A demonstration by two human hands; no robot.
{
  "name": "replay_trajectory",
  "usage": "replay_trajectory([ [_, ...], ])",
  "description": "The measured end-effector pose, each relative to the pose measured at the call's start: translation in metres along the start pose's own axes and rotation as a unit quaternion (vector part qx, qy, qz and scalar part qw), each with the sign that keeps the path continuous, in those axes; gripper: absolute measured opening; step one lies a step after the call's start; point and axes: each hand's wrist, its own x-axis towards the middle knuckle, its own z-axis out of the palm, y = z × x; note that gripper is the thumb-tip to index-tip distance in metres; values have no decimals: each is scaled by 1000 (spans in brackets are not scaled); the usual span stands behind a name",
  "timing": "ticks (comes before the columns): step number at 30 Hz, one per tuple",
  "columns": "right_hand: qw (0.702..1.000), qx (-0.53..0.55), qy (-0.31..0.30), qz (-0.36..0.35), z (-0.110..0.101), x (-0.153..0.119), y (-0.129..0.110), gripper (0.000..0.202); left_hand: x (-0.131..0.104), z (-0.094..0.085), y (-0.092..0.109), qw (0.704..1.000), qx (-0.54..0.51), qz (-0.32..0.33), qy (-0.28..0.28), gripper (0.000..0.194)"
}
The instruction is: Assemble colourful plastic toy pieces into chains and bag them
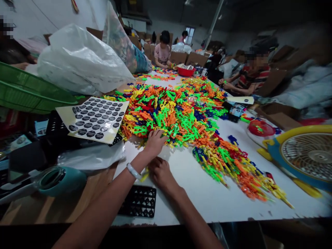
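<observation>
A big heap of small plastic figures (166, 114) in orange, green, yellow, blue and red covers the middle of the white table. At its near edge my left hand (155, 141), with a pale bracelet (133, 171) on the wrist, reaches onto the pieces; its fingers are stretched forward, their tips partly hidden. Just below, my right hand (161, 172) is close to the tabletop with its fingers curled. A blurred yellow plastic piece (144, 175) shows beside those fingers, partly behind the left wrist. A black gridded tray (141, 201) lies near the table's front edge.
A sheet of black round stickers (97, 119) lies left of the heap, near a teal pot (61, 180) and a green basket (31, 91). Bundled figures (233, 166) spread to the right, before a fan (311, 155). Several people sit around the table and beyond.
</observation>
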Motion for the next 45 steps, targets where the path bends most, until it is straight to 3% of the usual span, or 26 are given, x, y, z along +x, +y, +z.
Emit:
replay_trajectory([
  [4,994,53,82,40,-16,-18,14,36,-30,-18,-14,999,-44,-16,5,29],
  [8,973,119,145,136,-31,-31,2,26,-54,-27,-23,992,-112,-57,27,34],
  [12,969,44,107,216,-32,-32,-21,20,-77,-31,-29,974,-167,-137,72,33],
  [15,973,-8,51,226,-29,-28,-29,17,-91,-31,-29,955,-202,-192,96,34],
  [18,971,13,8,238,-34,-24,-27,15,-102,-32,-24,917,-302,-242,99,39],
  [22,955,124,13,268,-44,-15,-23,13,-114,-42,-11,819,-477,-311,72,37],
  [24,950,179,5,256,-46,-11,-23,24,-119,-47,-3,778,-530,-333,56,37],
  [26,950,208,-4,235,-45,-8,-25,24,-124,-51,3,759,-548,-349,46,42],
  [31,935,293,1,197,-44,-9,-34,19,-137,-54,12,779,-508,-367,10,33],
  [36,979,180,55,73,-52,-11,-33,14,-141,-53,27,793,-469,-389,11,30],
  [39,984,163,44,62,-59,-15,-27,9,-140,-48,40,793,-470,-388,7,28],
  [42,955,256,60,139,-64,-25,-21,8,-137,-39,53,781,-492,-384,-1,28],
  [45,890,392,108,209,-69,-38,-14,15,-133,-28,69,776,-498,-386,-21,29],
])
